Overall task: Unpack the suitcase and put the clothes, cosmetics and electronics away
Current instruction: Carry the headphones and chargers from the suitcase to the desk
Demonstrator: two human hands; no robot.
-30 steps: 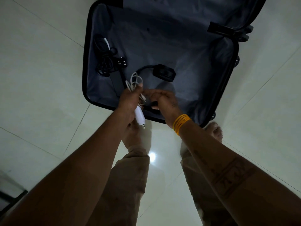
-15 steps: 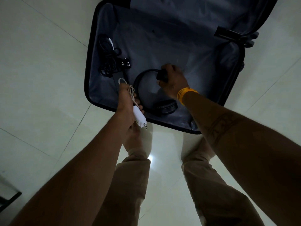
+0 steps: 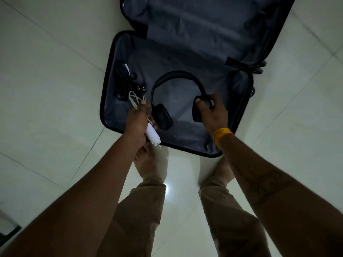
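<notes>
A black suitcase (image 3: 108,75) lies open on the pale tiled floor, its grey lining bare in the middle. My right hand (image 3: 213,114) grips one ear cup of black headphones (image 3: 176,75), lifted above the lining; the other ear cup hangs free near my left hand. My left hand (image 3: 137,119) holds a white charger (image 3: 152,135) with its coiled white cable (image 3: 134,98) sticking up past my fingers. A bundle of black cables with a plug (image 3: 126,84) lies in the suitcase's left corner.
The suitcase lid (image 3: 213,21) stands open at the back. My bare feet (image 3: 148,164) are on the floor just before the suitcase's front edge. A dark object (image 3: 9,232) sits at the lower left edge of view.
My right hand went from near my left hand into the suitcase, gripped the headphones and has lifted them, so the headband now arches upward. The left hand has kept hold of the white charger.
</notes>
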